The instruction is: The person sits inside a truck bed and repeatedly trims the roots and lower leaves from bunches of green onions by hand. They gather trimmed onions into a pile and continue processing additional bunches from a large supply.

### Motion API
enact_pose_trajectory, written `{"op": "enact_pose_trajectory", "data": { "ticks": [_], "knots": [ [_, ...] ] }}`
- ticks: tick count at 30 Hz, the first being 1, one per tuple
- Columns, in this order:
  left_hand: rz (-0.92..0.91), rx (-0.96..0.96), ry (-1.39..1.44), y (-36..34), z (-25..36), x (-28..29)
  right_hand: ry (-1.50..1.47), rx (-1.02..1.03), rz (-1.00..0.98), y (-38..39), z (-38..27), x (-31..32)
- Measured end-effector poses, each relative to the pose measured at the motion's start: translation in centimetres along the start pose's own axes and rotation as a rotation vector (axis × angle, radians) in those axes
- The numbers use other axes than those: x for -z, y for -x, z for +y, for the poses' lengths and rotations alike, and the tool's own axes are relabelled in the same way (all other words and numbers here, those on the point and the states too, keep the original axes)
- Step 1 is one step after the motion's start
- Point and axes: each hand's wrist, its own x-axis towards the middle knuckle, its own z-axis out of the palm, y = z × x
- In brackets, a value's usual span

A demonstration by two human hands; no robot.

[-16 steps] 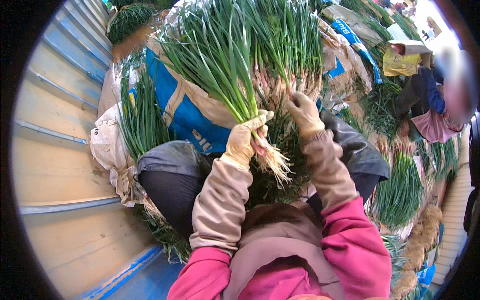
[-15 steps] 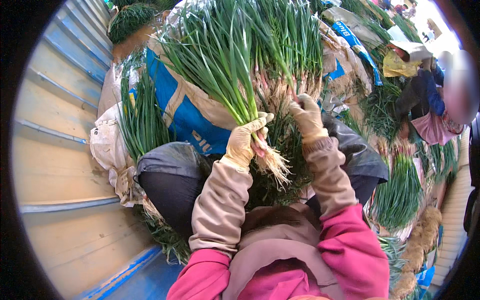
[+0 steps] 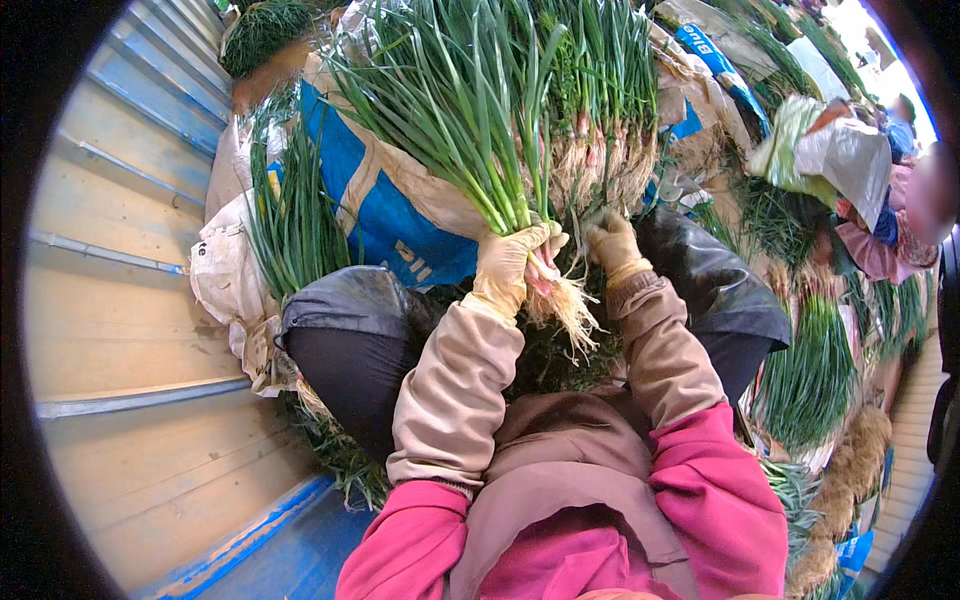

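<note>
One green-onion bunch [image 3: 505,190] in left hand [image 3: 508,268], leaves [image 3: 440,120] beyond, roots [image 3: 570,312] nearer.

The left hand [image 3: 508,268], in a pale glove, sits just above the centre of the view, its fingers [image 3: 537,238] wrapped closed and pointing between 1 and 2 o'clock. The right hand [image 3: 615,243], gloved alike, lies near it toward 2 o'clock, apart from it, its fingers bent inward; their tips are too small to read. The left forearm [image 3: 455,375] rises toward 1 o'clock, the right forearm [image 3: 665,345] toward 11, both in brown sleeve covers over pink sleeves [image 3: 405,550]. Both elbows bend. The knees [image 3: 345,305] spread toward 9 and 3 o'clock.
</note>
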Motion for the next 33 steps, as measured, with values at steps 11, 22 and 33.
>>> {"op": "enact_pose_trajectory", "data": {
  "ticks": [11, 22, 33],
  "knots": [
    [0.289, 0.182, -0.326, 0.7, 0.5, -1.5, -0.448, -0.018, -0.024, 2.1, -7.8, -5.9],
    [-0.208, 0.141, 0.104, 2.5, 5.0, -0.6, 0.515, 0.090, -0.236, -2.2, -0.2, -3.6],
    [-0.120, 0.191, 0.352, 1.4, 4.7, -0.8, 0.988, 0.232, 0.446, -11.2, -13.1, -6.0]
  ]
}}
